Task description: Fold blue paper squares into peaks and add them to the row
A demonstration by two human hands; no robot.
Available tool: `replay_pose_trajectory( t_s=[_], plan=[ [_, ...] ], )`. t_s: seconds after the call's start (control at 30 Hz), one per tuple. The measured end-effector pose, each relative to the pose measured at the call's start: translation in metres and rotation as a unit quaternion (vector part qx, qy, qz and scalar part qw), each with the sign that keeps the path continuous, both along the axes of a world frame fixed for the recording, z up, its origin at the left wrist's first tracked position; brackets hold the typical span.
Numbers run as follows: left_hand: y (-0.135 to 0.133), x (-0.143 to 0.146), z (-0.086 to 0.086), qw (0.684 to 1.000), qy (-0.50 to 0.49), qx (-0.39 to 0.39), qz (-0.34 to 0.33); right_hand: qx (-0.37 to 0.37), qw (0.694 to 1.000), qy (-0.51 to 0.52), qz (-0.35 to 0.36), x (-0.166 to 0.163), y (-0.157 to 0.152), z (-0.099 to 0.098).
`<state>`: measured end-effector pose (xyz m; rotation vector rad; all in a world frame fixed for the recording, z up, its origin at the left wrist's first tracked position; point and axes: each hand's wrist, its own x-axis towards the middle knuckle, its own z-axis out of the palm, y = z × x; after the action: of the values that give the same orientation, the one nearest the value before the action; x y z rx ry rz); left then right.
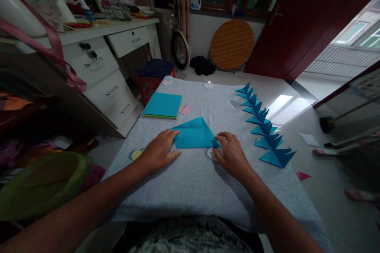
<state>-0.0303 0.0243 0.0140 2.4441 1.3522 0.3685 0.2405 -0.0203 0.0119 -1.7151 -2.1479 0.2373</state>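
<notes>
A sheet of blue origami paper [194,136] lies partly folded on the cloth-covered table, its top rising to a point and its lower edge straight. Crease lines show across it. My left hand [160,150] rests at its left end, fingertips on the paper and thumb spread apart below. At the right corner, the fingers and thumb of my right hand [233,152] close around the paper's tip. Beyond my left hand sits a stack of square paper [162,104], blue on top with green at the edge. Along the table's right side stands a row of several folded blue paper pieces [263,122].
The grey patterned tablecloth [190,185] covers the table. To the left are a white desk [103,75], a stool [156,69] and a green mesh basket [44,182]. A washing machine [166,23] with its door open and a round wooden board [233,43] stand behind.
</notes>
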Motion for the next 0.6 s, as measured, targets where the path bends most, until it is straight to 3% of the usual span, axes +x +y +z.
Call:
replay_pose_trajectory(
  t_s=[0.17,0.33,0.47,0.6],
  plan=[
    [0.015,0.015,0.0,0.995,-0.063,-0.065,0.043,0.001,1.0,0.027,-0.001,-0.008,0.006,-0.017],
    [0.021,0.02,0.005,0.99,-0.091,-0.106,0.017,0.057,0.995,0.075,0.032,-0.004,0.004,-0.026],
    [0.022,0.023,0.006,0.989,-0.142,-0.025,-0.027,0.114,0.988,0.098,0.036,-0.002,0.002,-0.027],
    [0.02,0.025,-0.001,0.961,-0.261,0.073,-0.052,0.162,0.983,0.086,0.024,-0.001,0.001,-0.026]
  ],
)
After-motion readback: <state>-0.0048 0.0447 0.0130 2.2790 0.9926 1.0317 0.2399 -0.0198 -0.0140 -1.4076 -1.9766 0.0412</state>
